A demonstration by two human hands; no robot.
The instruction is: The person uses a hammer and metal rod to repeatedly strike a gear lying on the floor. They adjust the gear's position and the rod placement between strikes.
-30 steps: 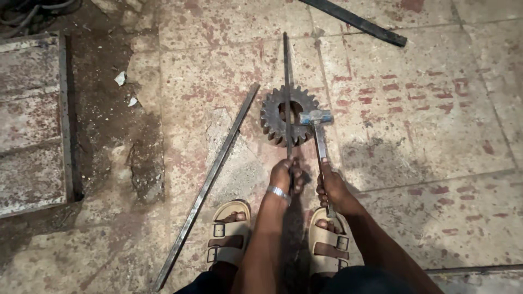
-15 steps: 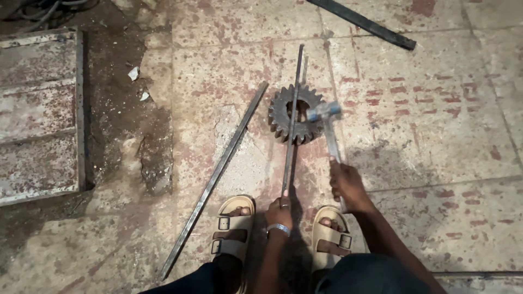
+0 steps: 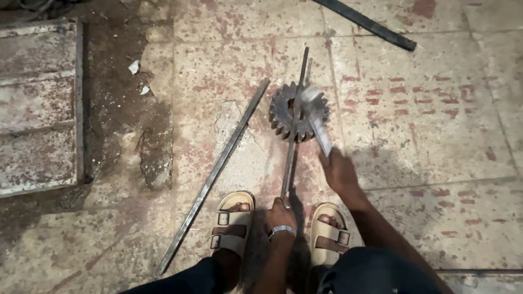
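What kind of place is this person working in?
Probably a metal workshop floor: a toothed gear lies on stained tiles, steel bars lie loose, and the right hand swings a hammer.

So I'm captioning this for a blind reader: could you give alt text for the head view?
A left hand holds a long thin steel rod across a dark toothed metal gear on a stained concrete floor, while the right hand swings a blurred hammer over it. Sandalled feet stand below.

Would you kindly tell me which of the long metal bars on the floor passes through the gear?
The thin rod held at its near end by the left hand; it crosses the gear. The flat bar lies beside it; the dark bar lies farther off.
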